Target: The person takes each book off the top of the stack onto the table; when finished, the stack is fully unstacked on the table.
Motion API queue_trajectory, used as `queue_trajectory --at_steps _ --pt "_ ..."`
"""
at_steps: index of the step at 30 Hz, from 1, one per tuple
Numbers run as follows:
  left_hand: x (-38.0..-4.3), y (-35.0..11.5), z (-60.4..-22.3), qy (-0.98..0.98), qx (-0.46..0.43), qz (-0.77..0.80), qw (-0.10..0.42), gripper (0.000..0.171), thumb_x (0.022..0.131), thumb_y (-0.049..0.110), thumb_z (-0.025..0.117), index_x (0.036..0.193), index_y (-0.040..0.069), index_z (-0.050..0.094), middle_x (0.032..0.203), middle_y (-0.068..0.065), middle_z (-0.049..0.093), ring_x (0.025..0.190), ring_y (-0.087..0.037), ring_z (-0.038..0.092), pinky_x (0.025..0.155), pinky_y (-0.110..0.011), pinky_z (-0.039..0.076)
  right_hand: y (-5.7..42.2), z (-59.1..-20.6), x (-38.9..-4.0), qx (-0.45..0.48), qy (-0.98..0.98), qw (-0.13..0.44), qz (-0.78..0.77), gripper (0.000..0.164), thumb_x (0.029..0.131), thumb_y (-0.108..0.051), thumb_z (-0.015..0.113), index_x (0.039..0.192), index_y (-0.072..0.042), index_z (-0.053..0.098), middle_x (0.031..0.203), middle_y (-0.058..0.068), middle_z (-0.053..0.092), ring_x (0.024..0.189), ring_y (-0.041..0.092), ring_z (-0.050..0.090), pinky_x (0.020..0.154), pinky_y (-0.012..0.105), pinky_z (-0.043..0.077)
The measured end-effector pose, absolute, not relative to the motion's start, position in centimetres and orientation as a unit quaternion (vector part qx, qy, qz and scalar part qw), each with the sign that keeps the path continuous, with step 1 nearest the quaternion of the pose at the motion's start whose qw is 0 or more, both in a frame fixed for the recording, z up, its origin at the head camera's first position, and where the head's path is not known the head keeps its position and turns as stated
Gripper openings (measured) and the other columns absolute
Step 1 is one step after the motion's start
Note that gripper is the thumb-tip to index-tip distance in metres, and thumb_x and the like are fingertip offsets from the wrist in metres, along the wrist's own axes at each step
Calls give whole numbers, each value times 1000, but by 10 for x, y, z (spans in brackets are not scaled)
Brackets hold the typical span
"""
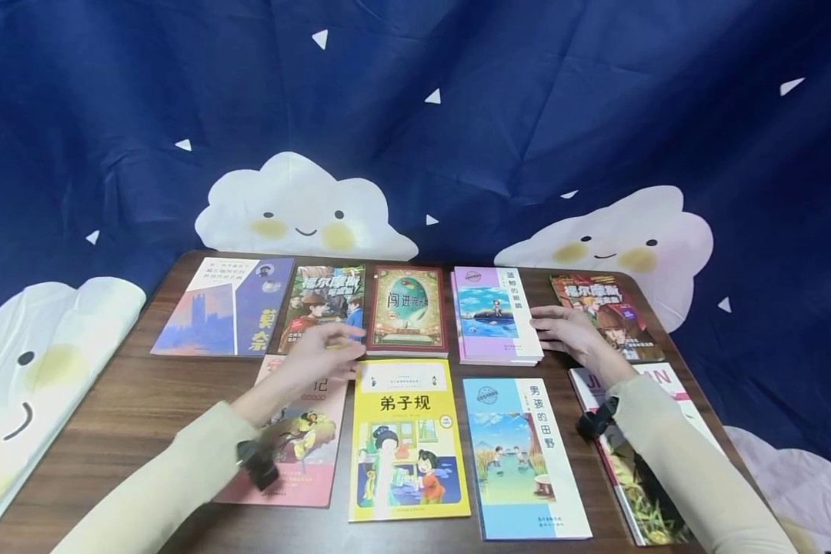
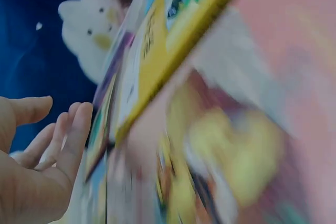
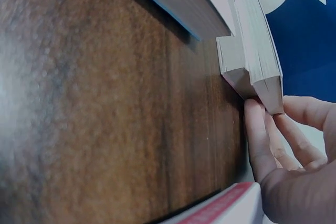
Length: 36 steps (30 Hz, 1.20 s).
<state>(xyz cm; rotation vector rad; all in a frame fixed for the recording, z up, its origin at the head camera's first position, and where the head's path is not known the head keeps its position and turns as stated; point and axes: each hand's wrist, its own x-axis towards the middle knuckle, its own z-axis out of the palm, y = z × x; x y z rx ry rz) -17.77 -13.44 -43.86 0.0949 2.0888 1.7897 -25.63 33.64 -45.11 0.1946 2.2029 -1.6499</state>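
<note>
My left hand [image 1: 322,354], its fingers extended and apart, hovers over the pink book [image 1: 305,446] and the green comic-style book [image 1: 322,304]. Its fingertips come close to the lower left corner of the red-bordered book [image 1: 407,312]; contact cannot be made out. In the left wrist view this hand [image 2: 47,156] holds nothing. At the right edge of a lilac-covered book [image 1: 488,315], lying on another, my right hand [image 1: 575,331] touches with its fingertips. The right wrist view shows the fingers [image 3: 257,129] against the page edges of the two stacked books [image 3: 257,51].
On the brown table [image 1: 111,400] lie a yellow book [image 1: 408,446], a blue book [image 1: 519,462], a purple-and-white book [image 1: 215,308], a red comic-style book [image 1: 616,315] and a magazine-like book [image 1: 651,492] under the right forearm. A blue cloud-patterned curtain [image 1: 457,154] hangs behind.
</note>
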Motion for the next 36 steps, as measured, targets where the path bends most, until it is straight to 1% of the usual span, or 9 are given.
queue_trajectory --at_steps 5,9,12,15,17,20,24,27,36 --pt "-207 -83 -436 703 37 672 230 48 103 12 69 147 0 56 131 -27 69 91 -21 78 86 -38 70 334 -449 -256 70 801 178 -567 60 105 -17 65 156 5 43 89 -15 75 84 2 73 77 20 66" --pt "-227 -49 -435 696 38 677 236 48 102 12 70 148 4 57 136 -25 69 87 -17 77 85 -36 70 333 -449 -256 72 808 170 -559 58 105 -17 65 155 5 45 90 -16 75 85 2 73 78 21 66" --pt "-239 -26 -439 693 37 681 236 48 102 11 70 148 3 57 135 -25 69 85 -15 77 83 -33 70 334 -450 -255 69 810 169 -558 57 106 -17 64 155 5 45 91 -16 73 85 3 72 79 21 67" --pt "-247 -8 -446 687 34 686 238 49 101 10 71 147 1 56 135 -24 70 88 -16 77 83 -33 70 335 -450 -254 70 810 169 -557 57 106 -17 64 155 5 45 92 -16 72 85 4 72 79 22 67" --pt "-249 2 -450 686 31 687 239 48 101 10 71 147 1 57 135 -23 70 93 -20 78 84 -34 70 335 -451 -253 71 810 168 -557 57 106 -18 64 155 5 45 92 -16 72 85 4 72 79 21 67" --pt "-252 12 -454 688 22 685 239 47 101 10 71 145 2 58 132 -21 72 101 -27 78 85 -35 70 334 -451 -251 72 807 167 -562 58 105 -18 66 154 6 46 90 -16 74 84 3 73 79 21 67" --pt "-256 19 -457 695 16 681 231 44 101 9 71 143 2 59 126 -20 75 100 -28 79 82 -35 70 332 -451 -251 64 799 171 -574 58 104 -16 68 153 7 47 90 -13 77 83 4 75 79 23 68" --pt "-256 20 -457 702 18 675 225 44 101 8 70 143 2 60 123 -19 76 96 -26 79 79 -34 71 331 -452 -252 60 796 173 -577 58 104 -15 68 153 8 47 90 -12 78 83 4 76 80 23 68" --pt "-256 25 -453 720 27 658 218 47 98 6 74 143 0 60 125 -20 75 100 -27 78 82 -32 70 331 -455 -254 65 802 166 -570 57 104 -16 69 152 7 49 89 -12 78 84 4 76 80 24 68"
